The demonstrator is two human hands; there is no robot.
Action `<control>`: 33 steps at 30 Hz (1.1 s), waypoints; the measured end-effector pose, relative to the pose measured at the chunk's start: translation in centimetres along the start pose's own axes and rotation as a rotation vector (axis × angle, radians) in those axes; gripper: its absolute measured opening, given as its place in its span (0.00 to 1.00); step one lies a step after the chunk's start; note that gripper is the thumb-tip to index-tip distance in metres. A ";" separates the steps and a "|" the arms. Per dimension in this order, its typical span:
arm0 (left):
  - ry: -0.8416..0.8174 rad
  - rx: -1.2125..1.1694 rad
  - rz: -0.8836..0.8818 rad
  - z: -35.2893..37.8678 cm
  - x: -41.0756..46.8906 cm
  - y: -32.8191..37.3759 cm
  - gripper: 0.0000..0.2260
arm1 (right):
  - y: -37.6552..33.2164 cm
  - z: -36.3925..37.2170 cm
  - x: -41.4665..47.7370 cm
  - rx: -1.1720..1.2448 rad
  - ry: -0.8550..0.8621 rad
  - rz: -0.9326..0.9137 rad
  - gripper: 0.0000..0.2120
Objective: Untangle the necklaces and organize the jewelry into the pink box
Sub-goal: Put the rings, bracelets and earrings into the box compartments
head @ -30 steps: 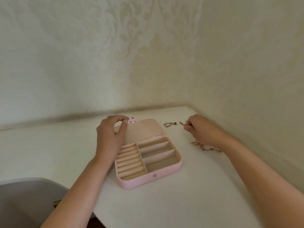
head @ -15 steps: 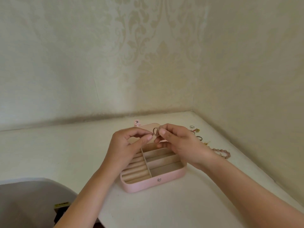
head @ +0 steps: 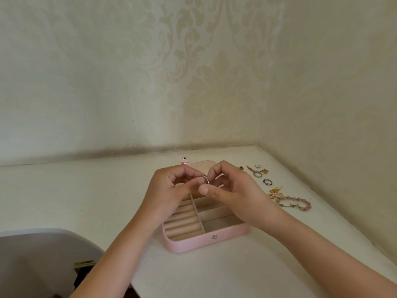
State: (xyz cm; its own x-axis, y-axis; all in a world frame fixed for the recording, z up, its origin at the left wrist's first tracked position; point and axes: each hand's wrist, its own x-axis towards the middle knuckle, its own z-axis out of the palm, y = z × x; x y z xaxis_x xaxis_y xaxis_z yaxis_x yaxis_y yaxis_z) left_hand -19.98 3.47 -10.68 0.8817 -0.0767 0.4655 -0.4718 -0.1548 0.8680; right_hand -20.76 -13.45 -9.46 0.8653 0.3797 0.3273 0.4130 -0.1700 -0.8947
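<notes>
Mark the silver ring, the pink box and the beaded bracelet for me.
silver ring (head: 205, 180), head view, its visible rim.
pink box (head: 189, 241), head view, front outer wall.
beaded bracelet (head: 297, 199), head view, a pink bead on its far side.

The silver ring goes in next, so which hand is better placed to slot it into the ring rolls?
Probably the left hand: it and the right hand both pinch the silver ring, but the pink box's ring rolls lie beneath the left.
</notes>
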 end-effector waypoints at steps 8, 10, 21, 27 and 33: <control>-0.075 0.032 0.041 0.0 -0.2 -0.1 0.04 | 0.0 -1.3 -0.1 -0.387 -0.008 -0.029 0.04; -0.079 0.032 0.018 0.0 -0.2 -0.2 0.05 | 0.0 -1.1 -0.3 -0.545 -0.068 -0.067 0.05; 0.000 0.124 0.030 -2.2 -0.2 -0.5 0.11 | 1.4 -1.2 -0.1 -0.535 0.043 -0.052 0.06; -0.158 0.462 -0.060 -4.2 -2.4 0.0 0.10 | 2.1 -2.0 0.3 -0.611 -0.011 -0.039 0.02; -0.392 0.910 -0.095 -4.1 -1.7 2.0 0.07 | 1.9 -1.9 0.1 -0.665 -0.061 -0.064 0.04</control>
State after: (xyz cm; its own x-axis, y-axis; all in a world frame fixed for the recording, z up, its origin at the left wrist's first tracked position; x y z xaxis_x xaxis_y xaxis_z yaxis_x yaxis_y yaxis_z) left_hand -22.44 7.36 -9.07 0.9325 -0.3193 0.1690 -0.3600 -0.8610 0.3593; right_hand -19.35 -15.46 -10.55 0.8235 0.4555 0.3381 0.5673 -0.6621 -0.4897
